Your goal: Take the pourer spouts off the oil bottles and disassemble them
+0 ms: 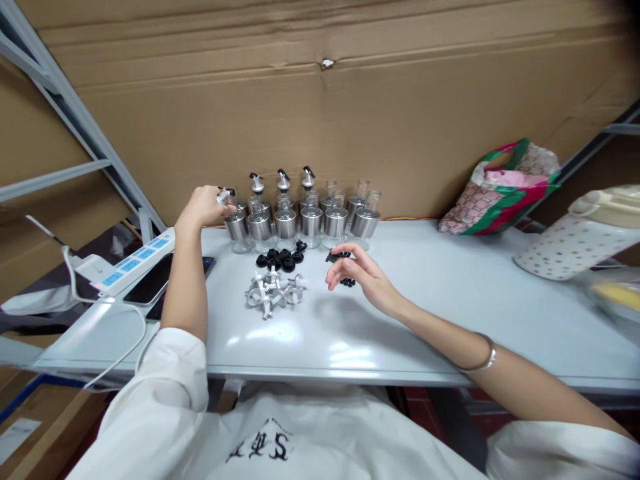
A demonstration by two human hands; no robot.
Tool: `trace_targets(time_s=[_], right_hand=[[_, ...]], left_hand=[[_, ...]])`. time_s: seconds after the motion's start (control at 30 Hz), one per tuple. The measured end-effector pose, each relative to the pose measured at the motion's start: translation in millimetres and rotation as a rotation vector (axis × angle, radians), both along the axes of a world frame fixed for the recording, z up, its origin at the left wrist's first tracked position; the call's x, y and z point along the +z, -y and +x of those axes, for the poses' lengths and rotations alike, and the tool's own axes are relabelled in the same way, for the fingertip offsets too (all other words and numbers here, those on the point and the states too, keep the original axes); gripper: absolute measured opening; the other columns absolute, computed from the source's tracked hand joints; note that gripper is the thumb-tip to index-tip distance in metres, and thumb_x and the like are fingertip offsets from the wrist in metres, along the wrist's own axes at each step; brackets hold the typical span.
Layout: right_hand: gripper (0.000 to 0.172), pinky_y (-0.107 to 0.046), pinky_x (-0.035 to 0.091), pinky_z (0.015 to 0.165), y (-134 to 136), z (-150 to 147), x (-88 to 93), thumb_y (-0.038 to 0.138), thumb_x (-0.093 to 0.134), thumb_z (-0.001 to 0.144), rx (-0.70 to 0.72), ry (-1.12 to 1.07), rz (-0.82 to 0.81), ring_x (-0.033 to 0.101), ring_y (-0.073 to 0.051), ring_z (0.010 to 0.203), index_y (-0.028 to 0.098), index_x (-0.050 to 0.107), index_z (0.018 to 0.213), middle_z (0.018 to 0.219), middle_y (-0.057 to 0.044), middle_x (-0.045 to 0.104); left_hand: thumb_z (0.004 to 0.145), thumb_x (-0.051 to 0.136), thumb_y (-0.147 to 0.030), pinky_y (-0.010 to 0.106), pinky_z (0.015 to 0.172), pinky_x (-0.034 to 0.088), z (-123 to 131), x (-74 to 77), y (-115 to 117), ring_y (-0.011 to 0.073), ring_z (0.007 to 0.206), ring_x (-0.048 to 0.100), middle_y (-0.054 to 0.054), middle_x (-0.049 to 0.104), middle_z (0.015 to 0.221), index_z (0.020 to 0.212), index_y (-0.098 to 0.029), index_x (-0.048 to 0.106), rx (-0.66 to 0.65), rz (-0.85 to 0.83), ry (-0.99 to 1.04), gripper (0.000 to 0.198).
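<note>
My left hand [204, 207] is closed on the spout top of the leftmost glass dispenser bottle [237, 230] at the back of the white table [450, 300]. Several similar steel-banded bottles [311, 220] stand in two rows beside it; some wear pourer spouts [283, 180], others are uncapped. My right hand [361, 275] hovers low over the table with fingers loosely curled, beside small black parts [340, 256]. A heap of black rubber stoppers [280, 259] and a heap of silver pourer spouts [270, 292] lie between my hands.
A white power strip [134, 260] and a dark phone [150, 285] lie at the table's left end. A patterned bag [500, 190] and a dotted white thermos jug [580, 233] rest at the right. A cardboard wall rises behind; metal shelving stands at the left.
</note>
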State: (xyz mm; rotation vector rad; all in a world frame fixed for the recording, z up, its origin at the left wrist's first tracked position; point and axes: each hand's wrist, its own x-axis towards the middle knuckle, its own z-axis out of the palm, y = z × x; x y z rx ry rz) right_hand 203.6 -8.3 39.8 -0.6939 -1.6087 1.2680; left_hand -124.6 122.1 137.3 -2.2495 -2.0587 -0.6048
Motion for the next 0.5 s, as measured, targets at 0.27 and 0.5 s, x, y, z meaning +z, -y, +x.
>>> trace_targets(time_s=[0.27, 0.5], right_hand=[[0.035, -0.034, 0.05, 0.07, 0, 1, -2.1, 0.052, 0.049, 0.089, 0.0, 0.023, 0.002, 0.064, -0.015, 0.065, 0.022, 0.042, 0.105, 0.075, 0.0, 0.066], [0.034, -0.034, 0.049, 0.07, 0, 0, -2.4, 0.05, 0.049, 0.089, 0.009, 0.008, 0.024, 0.063, -0.015, 0.065, 0.022, 0.043, 0.106, 0.075, -0.001, 0.065]], left_hand=[[0.065, 0.068, -0.04, 0.025, 0.064, 0.041, 5, 2.5, 10, 0.0178, 0.066, 0.057, 0.001, 0.064, 0.061, 0.081, -0.013, 0.066, -0.051, -0.046, 0.225, 0.031], [0.063, 0.072, -0.041, 0.026, 0.062, 0.04, 15, 30.0, 46, 0.0123, 0.057, 0.052, -0.001, 0.058, 0.055, 0.073, -0.014, 0.063, -0.045, -0.011, 0.393, 0.03]])
